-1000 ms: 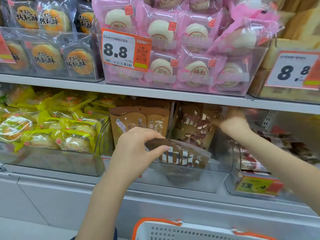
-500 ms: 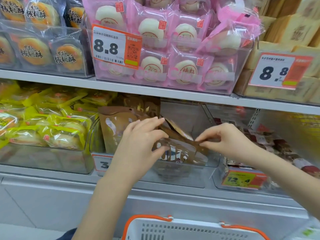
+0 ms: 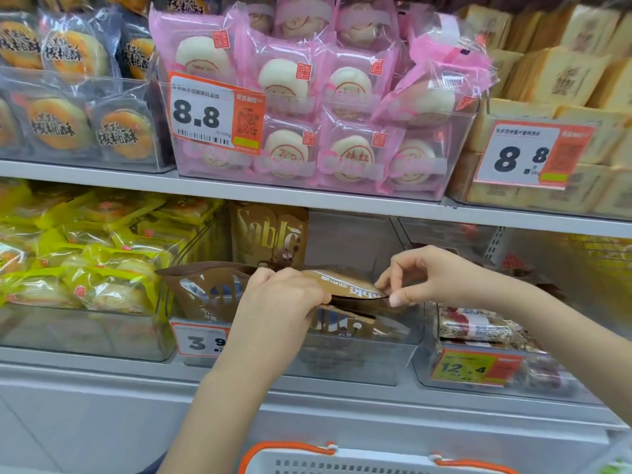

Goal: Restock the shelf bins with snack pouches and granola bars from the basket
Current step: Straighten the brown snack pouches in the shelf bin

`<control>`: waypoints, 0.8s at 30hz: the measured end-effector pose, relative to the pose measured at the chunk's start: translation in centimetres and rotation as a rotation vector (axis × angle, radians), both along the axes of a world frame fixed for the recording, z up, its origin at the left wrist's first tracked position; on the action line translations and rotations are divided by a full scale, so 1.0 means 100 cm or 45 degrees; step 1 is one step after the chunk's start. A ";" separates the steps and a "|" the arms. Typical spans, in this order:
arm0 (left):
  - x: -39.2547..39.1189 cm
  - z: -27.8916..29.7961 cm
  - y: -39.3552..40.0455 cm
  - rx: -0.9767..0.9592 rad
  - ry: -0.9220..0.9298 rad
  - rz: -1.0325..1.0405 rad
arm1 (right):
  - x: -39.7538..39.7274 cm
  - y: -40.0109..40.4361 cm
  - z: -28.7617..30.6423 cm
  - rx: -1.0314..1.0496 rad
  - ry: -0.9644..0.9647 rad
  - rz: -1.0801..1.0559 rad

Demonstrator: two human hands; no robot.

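bin [image 3: 359, 364]: clear plastic | pouch [image 3: 345, 285]: matt brown, maybe paper | basket [image 3: 342, 465]: white plastic

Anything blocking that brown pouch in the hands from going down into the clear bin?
Partly. The brown pouch, pinched by the left hand and right hand, lies flat over other pouches already in the clear bin. An upright pouch stands behind.

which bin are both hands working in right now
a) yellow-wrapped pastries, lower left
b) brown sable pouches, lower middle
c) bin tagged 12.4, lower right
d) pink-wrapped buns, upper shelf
b: the left hand and right hand both hold a brown pouch over the middle clear bin.
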State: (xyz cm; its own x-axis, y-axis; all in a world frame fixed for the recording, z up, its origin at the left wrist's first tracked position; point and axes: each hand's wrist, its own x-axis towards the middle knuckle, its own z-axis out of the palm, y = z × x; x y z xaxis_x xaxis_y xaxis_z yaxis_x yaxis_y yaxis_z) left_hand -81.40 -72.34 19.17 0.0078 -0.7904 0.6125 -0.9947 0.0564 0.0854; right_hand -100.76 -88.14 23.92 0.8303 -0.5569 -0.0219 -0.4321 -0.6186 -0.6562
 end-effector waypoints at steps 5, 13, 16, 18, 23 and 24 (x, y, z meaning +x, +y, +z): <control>-0.001 -0.004 0.000 0.074 -0.068 0.049 | 0.004 -0.011 0.002 0.089 0.040 -0.043; -0.003 -0.005 -0.002 0.024 -0.059 0.070 | 0.043 -0.005 -0.001 -0.694 0.618 -0.041; 0.001 -0.008 0.000 0.016 -0.049 0.037 | 0.061 -0.008 -0.012 -0.783 0.849 -0.005; 0.003 -0.010 0.000 0.009 -0.041 0.017 | 0.066 -0.011 -0.016 -0.759 0.873 -0.010; 0.004 -0.011 -0.001 0.035 -0.002 0.010 | 0.072 -0.009 -0.030 -0.933 0.860 -0.035; 0.003 -0.011 -0.001 0.040 0.004 0.016 | 0.073 -0.012 -0.034 -0.944 0.829 -0.061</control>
